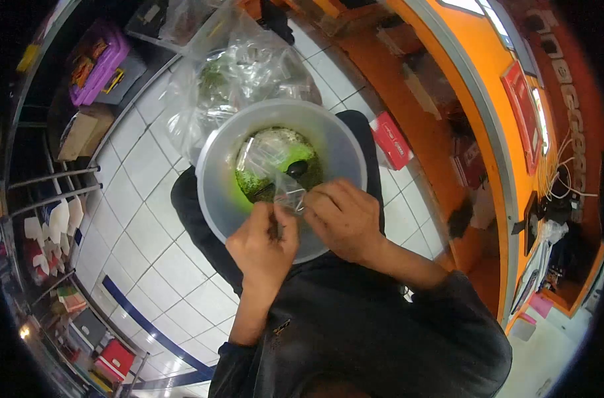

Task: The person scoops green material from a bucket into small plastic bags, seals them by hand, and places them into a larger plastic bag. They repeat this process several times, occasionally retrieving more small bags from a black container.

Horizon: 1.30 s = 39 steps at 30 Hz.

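A small clear plastic bag [290, 198] is stretched between my two hands, over the near side of a translucent white bucket [215, 142]. My left hand [263, 239] pinches one side of its top. The fingers of my right hand [341, 215] are closed on the other side. Inside the bucket lies bright green, granular material [252, 182]. A rounded black object [297, 169] rests in it, too partly seen to name. The bucket stands between my legs. Whether the bag holds anything is hard to make out.
Behind the bucket sits a large clear plastic sack [249, 73] with some green in it. A red box [391, 140] lies on the white tiled floor [146, 162]. At the left are a purple bin [109, 56] and a cardboard box [86, 132]; an orange cabinet [408, 86] borders the right.
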Each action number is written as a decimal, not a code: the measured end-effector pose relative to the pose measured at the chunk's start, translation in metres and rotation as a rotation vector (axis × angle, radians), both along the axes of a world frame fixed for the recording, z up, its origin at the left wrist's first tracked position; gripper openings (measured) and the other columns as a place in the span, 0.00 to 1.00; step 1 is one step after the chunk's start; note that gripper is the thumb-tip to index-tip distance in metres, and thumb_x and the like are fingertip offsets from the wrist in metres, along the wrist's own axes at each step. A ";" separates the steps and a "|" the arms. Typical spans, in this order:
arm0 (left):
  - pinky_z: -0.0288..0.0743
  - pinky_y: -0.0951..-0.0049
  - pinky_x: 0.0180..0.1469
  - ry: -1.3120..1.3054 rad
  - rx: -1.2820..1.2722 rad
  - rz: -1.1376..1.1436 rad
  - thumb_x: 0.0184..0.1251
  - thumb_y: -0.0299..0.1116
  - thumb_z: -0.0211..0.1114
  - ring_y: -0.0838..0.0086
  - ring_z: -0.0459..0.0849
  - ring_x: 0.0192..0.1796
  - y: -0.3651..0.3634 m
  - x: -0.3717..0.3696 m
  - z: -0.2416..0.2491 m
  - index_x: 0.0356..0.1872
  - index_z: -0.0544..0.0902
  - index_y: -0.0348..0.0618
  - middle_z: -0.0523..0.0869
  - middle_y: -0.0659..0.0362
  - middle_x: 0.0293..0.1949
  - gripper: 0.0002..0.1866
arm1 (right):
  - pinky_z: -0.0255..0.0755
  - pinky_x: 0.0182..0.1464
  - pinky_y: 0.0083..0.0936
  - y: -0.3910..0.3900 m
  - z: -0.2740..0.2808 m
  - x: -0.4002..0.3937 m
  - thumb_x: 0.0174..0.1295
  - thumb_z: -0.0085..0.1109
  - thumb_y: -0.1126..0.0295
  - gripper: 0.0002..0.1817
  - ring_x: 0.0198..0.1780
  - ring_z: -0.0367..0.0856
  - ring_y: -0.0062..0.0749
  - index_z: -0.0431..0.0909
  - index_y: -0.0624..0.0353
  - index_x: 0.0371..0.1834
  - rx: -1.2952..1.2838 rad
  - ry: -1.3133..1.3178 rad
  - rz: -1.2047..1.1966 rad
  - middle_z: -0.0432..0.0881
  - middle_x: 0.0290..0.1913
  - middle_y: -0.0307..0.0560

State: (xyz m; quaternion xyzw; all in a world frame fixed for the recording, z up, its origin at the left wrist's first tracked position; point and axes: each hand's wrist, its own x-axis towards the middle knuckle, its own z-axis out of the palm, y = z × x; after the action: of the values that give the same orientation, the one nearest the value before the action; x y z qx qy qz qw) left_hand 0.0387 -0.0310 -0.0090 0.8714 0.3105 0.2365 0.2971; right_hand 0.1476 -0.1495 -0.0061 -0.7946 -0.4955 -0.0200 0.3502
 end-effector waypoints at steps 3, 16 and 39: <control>0.72 0.62 0.21 0.017 0.062 -0.057 0.64 0.30 0.71 0.61 0.81 0.17 0.001 0.001 0.001 0.26 0.77 0.46 0.78 0.57 0.16 0.10 | 0.84 0.44 0.40 0.006 0.011 -0.003 0.65 0.66 0.69 0.13 0.45 0.86 0.49 0.85 0.57 0.52 -0.166 0.097 0.017 0.85 0.44 0.47; 0.73 0.50 0.65 -0.110 0.041 -0.477 0.49 0.34 0.79 0.56 0.84 0.56 0.047 -0.007 0.033 0.60 0.83 0.41 0.85 0.51 0.52 0.33 | 0.82 0.44 0.35 0.010 0.030 0.018 0.69 0.68 0.69 0.09 0.38 0.91 0.42 0.88 0.67 0.42 -0.153 1.011 0.082 0.89 0.31 0.52; 0.77 0.66 0.51 -0.297 -0.108 -0.005 0.40 0.27 0.79 0.63 0.85 0.44 0.083 -0.100 -0.002 0.56 0.87 0.34 0.87 0.51 0.43 0.33 | 0.85 0.36 0.39 0.127 -0.170 0.016 0.59 0.65 0.70 0.05 0.38 0.92 0.41 0.90 0.52 0.30 -0.945 -0.432 0.817 0.91 0.34 0.46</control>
State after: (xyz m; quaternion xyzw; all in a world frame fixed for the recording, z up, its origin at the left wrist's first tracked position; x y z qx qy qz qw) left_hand -0.0612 0.0515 -0.0107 0.8105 0.2734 0.3449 0.3866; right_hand 0.1641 -0.0221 -0.1757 -0.5892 -0.7716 0.1749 -0.1640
